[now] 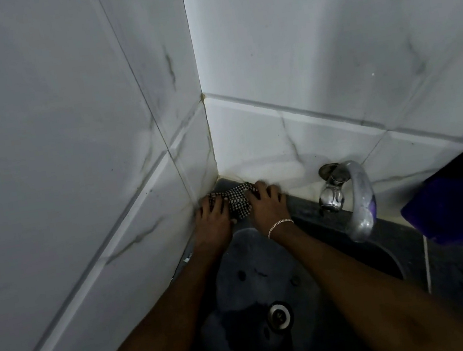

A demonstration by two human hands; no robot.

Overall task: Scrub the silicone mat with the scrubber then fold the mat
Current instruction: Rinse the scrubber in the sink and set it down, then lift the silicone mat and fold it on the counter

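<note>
The silicone mat [239, 202], checked black and white, lies bunched in the far corner of the dark counter where the two tiled walls meet. My left hand [212, 218] rests on its left part with the fingers stretched over it. My right hand [265, 203], with a chain bracelet at the wrist, presses on its right part with the fingers spread. Most of the mat is hidden under both hands. No scrubber is in view.
A dark sink basin [239, 279] with a metal drain [279, 315] lies under my forearms. A chrome tap [347, 197] stands to the right of my right hand. A dark blue object [462, 201] sits at the right edge. White marbled tile walls [68, 139] close in on the left and behind.
</note>
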